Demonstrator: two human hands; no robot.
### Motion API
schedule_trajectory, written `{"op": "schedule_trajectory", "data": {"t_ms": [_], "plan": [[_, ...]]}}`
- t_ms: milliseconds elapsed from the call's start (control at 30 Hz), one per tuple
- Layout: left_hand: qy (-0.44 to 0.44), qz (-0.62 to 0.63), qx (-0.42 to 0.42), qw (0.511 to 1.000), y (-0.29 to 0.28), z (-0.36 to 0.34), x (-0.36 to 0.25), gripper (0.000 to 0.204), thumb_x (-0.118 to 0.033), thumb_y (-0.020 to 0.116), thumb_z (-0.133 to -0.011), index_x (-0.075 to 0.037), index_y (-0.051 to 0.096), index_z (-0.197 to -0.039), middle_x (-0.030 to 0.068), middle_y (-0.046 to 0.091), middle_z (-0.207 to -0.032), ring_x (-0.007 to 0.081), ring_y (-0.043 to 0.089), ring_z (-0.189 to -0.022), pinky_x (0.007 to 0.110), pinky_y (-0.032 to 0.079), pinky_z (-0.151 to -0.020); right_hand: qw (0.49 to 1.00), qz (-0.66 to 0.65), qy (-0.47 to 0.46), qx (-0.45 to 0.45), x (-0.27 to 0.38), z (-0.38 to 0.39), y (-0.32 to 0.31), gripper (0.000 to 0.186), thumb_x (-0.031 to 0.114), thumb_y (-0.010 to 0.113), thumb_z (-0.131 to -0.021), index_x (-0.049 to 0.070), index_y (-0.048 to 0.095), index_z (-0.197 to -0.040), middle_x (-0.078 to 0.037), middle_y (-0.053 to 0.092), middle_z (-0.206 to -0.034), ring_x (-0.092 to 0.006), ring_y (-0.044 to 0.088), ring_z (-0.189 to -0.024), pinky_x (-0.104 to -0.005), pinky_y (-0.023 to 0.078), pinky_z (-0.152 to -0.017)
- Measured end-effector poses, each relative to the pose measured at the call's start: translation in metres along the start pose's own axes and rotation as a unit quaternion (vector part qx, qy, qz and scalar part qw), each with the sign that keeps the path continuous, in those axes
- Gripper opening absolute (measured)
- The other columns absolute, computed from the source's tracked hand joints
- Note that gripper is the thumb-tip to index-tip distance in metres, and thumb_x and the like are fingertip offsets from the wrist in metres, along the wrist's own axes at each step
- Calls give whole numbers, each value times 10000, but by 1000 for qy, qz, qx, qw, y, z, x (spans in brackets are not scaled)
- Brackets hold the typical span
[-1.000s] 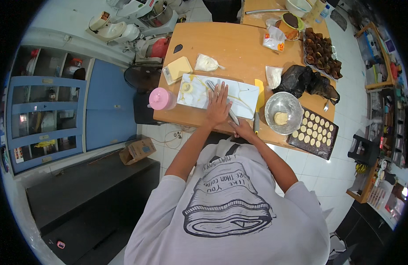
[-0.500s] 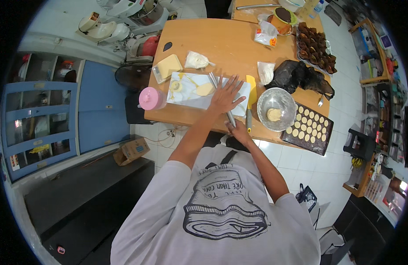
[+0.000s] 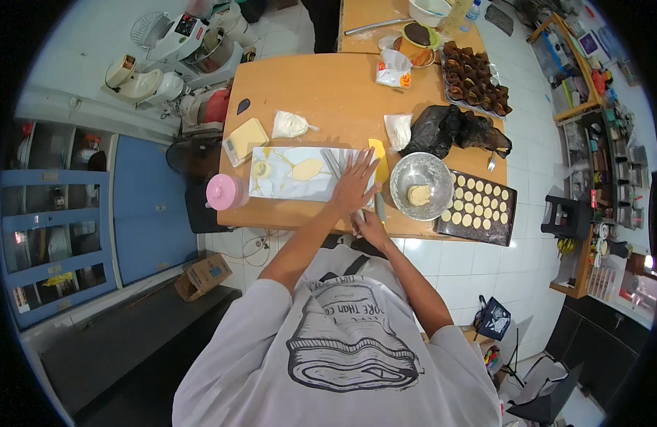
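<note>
My left hand (image 3: 353,181) lies spread across the metal rolling pin (image 3: 330,161) on the white marble-patterned board (image 3: 271,186). My right hand (image 3: 371,229) grips the pin's near end at the board's front edge. Left of the pin lies a flattened pale dough oval (image 3: 307,169), with a round cutter (image 3: 262,168) further left. A yellow spatula (image 3: 377,159) lies just right of the board, beside a steel bowl (image 3: 406,174) holding a dough ball (image 3: 419,196). A dark baking tray (image 3: 474,231) carries several pale dough discs.
Around the board on the wooden table (image 3: 293,85) stand a pink lidded jug (image 3: 225,191), yellow scale (image 3: 246,141), white bags (image 3: 291,124), black bag (image 3: 435,132) and muffin tray (image 3: 470,78). Mixers (image 3: 140,82) and blue cabinets (image 3: 147,213) are left; shelving (image 3: 591,178) is right.
The pin and my left hand have shifted rightward on the board, leaving the dough oval visible to their left. The whole view has also shifted as my head moved.
</note>
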State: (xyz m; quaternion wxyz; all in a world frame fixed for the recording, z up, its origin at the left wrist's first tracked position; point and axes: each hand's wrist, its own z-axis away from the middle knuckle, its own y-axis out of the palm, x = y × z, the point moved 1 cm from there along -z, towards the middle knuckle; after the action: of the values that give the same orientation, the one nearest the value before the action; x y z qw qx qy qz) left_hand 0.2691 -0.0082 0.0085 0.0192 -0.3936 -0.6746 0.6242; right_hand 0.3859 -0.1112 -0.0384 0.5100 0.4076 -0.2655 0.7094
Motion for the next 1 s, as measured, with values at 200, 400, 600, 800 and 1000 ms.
{"op": "schedule_trajectory", "data": {"t_ms": [200, 400, 600, 800, 1000], "plan": [[6, 134, 10, 991, -5, 35, 3, 641, -378, 422, -1051, -47, 291, -1584, 221, 196, -1662, 460, 162, -1527, 583, 99, -1242, 998, -31, -33, -48, -25, 9, -3, 308, 303, 579, -1043, 9, 567, -948, -13, 517, -600, -110, 503, -469, -279, 410, -442], [-37, -82, 74, 993, -19, 74, 30, 603, -320, 430, -1048, -108, 298, -1596, 161, 229, -1668, 384, 220, -1526, 550, 171, -1238, 979, 9, -39, -199, -39, 7, -35, 293, 300, 604, -1030, 17, 598, -955, 0, 497, -549, -108, 495, -425, -290, 395, -392], [-65, -73, 73, 993, -18, 77, 20, 587, -309, 425, -1052, -120, 310, -1595, 143, 250, -1664, 364, 254, -1517, 539, 170, -1238, 963, 141, -31, -229, -82, -38, -23, 318, 236, 638, -894, -75, 654, -958, -316, 670, -791, -480, 693, -789, -510, 528, -673], [-97, -29, 29, 994, -22, 89, 6, 523, -247, 460, -1040, -81, 418, -1534, 157, 297, -1644, 361, 282, -1509, 541, 234, -1208, 943, 174, -50, -278, -91, -73, -22, 293, 159, 623, -816, -106, 644, -939, -353, 668, -863, -510, 679, -887, -537, 548, -768], [-234, -12, -236, 943, -53, 126, 44, 457, -115, 625, -949, 24, 531, -1374, 282, 455, -1369, 431, 422, -1318, 534, 316, -1127, 957, 194, 28, -215, -71, -61, -20, 486, 195, 650, -903, -42, 510, -1304, -311, 697, -1083, -478, 678, -1014, -524, 535, -877]]}}
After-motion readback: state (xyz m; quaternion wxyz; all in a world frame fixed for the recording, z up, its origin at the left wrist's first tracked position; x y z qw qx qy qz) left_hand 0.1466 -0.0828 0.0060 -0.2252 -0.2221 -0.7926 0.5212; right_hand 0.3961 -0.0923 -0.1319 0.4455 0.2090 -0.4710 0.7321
